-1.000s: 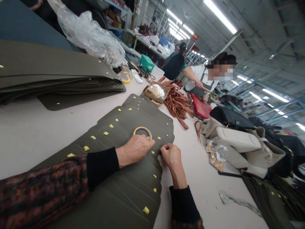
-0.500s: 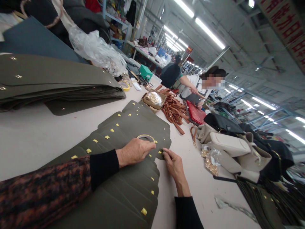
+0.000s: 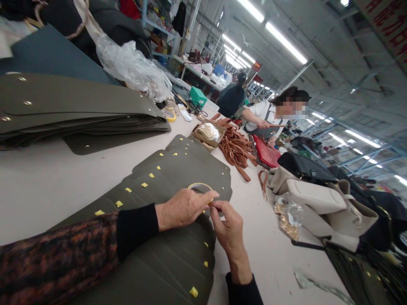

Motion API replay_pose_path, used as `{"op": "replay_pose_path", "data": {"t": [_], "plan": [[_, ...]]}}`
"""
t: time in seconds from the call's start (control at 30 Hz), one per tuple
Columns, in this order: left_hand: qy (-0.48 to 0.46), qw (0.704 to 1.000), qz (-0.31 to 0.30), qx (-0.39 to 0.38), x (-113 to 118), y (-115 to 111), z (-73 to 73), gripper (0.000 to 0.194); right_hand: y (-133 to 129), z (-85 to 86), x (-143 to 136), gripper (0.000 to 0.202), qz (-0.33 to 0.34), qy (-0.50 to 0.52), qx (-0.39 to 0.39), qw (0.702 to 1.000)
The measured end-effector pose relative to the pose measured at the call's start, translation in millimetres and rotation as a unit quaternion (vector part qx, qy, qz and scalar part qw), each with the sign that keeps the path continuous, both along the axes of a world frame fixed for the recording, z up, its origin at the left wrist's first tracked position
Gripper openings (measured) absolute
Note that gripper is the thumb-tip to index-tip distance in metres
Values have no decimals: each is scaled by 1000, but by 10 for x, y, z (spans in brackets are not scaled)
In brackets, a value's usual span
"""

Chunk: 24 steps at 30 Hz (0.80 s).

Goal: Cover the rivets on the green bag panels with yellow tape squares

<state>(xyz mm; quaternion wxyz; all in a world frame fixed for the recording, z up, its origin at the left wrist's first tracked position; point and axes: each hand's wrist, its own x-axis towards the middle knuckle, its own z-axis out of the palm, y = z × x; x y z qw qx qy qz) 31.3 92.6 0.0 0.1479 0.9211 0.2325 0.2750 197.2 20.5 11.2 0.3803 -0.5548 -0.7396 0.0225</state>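
Note:
My left hand [image 3: 186, 207] is closed on a roll of yellow tape [image 3: 201, 184], held just above a fanned row of overlapping olive-green panels [image 3: 171, 250]. Thumb and forefinger of my right hand [image 3: 229, 224] pinch at the tape's end, right against my left fingertips; the strip itself is mostly hidden. Small yellow tape pieces [image 3: 144, 185] dot the panels along both sides. Small metal studs show on the farthest panel, near its right edge.
More olive panels [image 3: 79, 99] are stacked at left. Beyond lie a box of gold chain [image 3: 208, 132], brown straps [image 3: 237, 146] and a second tape roll [image 3: 169, 114]. Cream and black bags [image 3: 314, 195] crowd the right. Across the table, a person [image 3: 263, 116] works at a red bag [image 3: 267, 151].
My right hand has lifted from the panel's edge and moved left to meet my left hand at the tape. The left hand with the roll has shifted slightly right.

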Motion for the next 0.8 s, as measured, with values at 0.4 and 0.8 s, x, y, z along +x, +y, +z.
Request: {"op": "replay_pose_path", "data": {"t": [0.4, 0.8], "plan": [[-3, 1000, 23, -5, 28, 44, 42, 11, 53, -43, -130, 13, -119, 210, -129, 962], [118, 989, 61, 70, 55, 45, -39, 10, 578, -275, 687, 39, -201, 345, -223, 890]]}}
